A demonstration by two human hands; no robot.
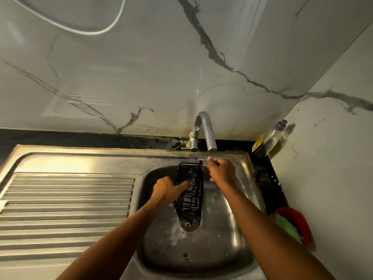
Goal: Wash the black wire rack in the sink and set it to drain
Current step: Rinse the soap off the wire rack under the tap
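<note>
A long black wire rack (189,197) held in a shiny steel sink (249,178) below a bent silver tap (204,130)

The rack stands on end inside the sink bowl, with its low end right over the round drain hole (188,227) and its top end leaning up toward the tap. The left hand (166,189) grips the rack's left side — its fingers lie across the wires. The right hand (222,171) is up by the tap's mouth, close to the rack's top corner — I cannot tell if it grasps anything. A ribbed steel draining board (66,201) lies to the left of the bowl. A clear soap bottle (272,138) leans in the back corner by the wall, and a red bowl (300,221) with something green (286,227) in it sits on the dark counter at the right
</note>
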